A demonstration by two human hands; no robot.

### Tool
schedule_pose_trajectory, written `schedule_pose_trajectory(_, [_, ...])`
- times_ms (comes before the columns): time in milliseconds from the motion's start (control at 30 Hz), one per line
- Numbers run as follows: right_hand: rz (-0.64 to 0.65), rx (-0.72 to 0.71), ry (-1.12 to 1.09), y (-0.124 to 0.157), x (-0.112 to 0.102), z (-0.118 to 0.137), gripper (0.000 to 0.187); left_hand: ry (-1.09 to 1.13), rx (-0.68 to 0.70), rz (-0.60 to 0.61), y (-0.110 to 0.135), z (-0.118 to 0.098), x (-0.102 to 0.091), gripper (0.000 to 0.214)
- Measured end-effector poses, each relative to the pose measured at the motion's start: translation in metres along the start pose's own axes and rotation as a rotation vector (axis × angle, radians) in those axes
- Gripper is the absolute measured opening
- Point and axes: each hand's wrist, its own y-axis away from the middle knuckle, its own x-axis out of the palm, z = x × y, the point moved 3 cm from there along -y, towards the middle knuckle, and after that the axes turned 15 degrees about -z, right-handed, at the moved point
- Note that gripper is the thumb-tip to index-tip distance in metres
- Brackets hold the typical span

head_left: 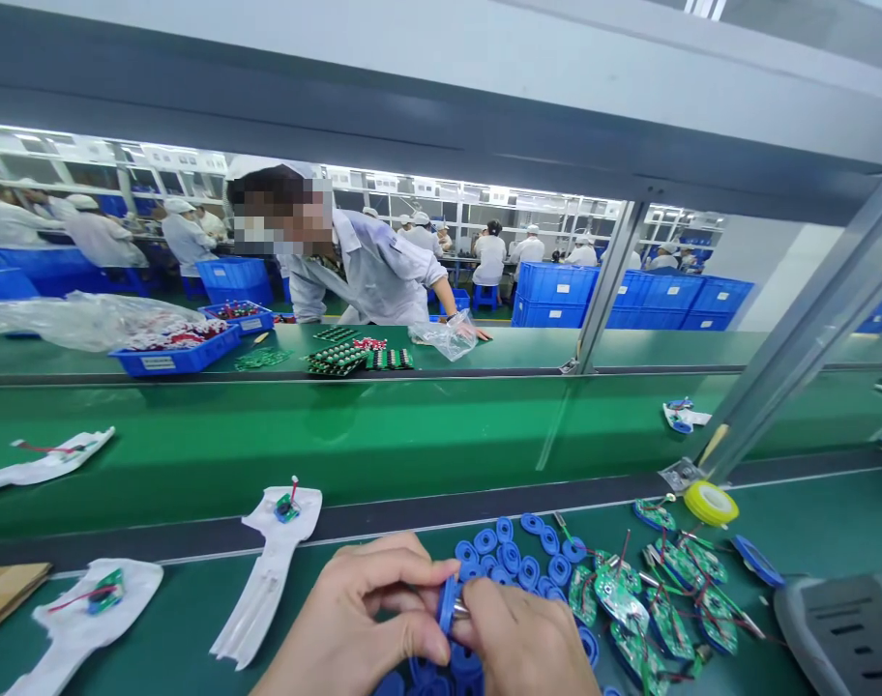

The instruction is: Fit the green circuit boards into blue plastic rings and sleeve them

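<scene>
My left hand (358, 619) pinches a small blue plastic ring (449, 601) at the bottom centre. My right hand (524, 643) meets it from the right, fingers closed on a small silvery metal part (461, 610) pressed against the ring. Just beyond my hands lies a pile of several more blue rings (510, 556). To the right of that pile sit several green circuit boards (648, 604) with red wires.
White paddle-shaped holders (271, 570) carrying small boards lie on the green bench at the left. A yellow tape roll (711, 503) and a grey tool (847, 628) sit at the right. A green conveyor belt (383, 435) runs across. Across the belt, a white-coated person leans over blue bins (176, 356).
</scene>
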Motion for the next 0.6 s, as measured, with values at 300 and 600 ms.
schedule_pose_trajectory(300, [0.366,0.42,-0.596,-0.014,0.011,-0.02,0.028,-0.468,0.21,0.006,-0.024,-0.015,-0.039,0.036])
schedule_pose_trajectory(600, [0.298,0.83,-0.874,-0.02,0.004,-0.041,0.036,-0.957,0.28,-0.264,-0.079,0.017,-0.177,0.057])
